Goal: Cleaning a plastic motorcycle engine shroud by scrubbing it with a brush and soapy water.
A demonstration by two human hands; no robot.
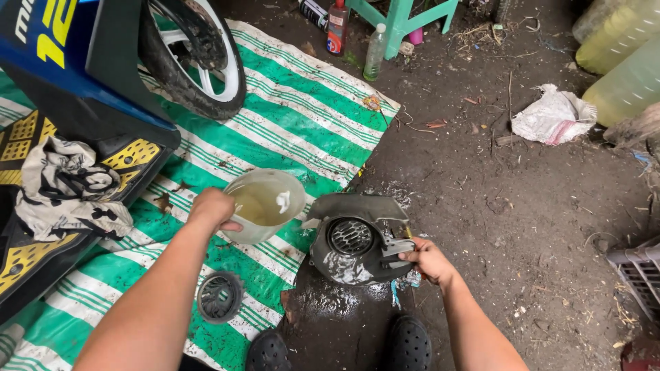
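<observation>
Head view gave me the whole patch of ground at once, so I took it from the biggest thing down. The blue scooter (pixel 75 75) stood at the upper left on a green-and-white striped tarp (pixel 302 117), its wheel (pixel 196 58) resting on the sheeting, which I judged was laid there to keep parts off the dirt floor (pixel 509 206). A patterned rag (pixel 65 189) lay draped over the scooter's yellow-and-black footboard, within reach. Next in size was the dark plastic fan cover (pixel 357 240), held tilted on its edge right where the tarp met the wet soil; I read the tilt as letting liquid run off it, since the ground beneath was dark and puddled. My right hand (pixel 427 260) was closed on the cover's right rim, that grip steadying it upright. My left hand (pixel 213 209) was wrapped round the near side of a translucent plastic jug (pixel 265 205), tipped toward the cover, with yellowish liquid lying against its lower wall; the tilt put its lip just beside the cover's top-left edge. A round black grille (pixel 219 297) lay flat on the tarp near my left forearm, apart from the cover. My two black shoes (pixel 409 343) sat at the bottom edge, either side of the wet patch. Bottles (pixel 375 51) stood by a green stool at the top, well apart
</observation>
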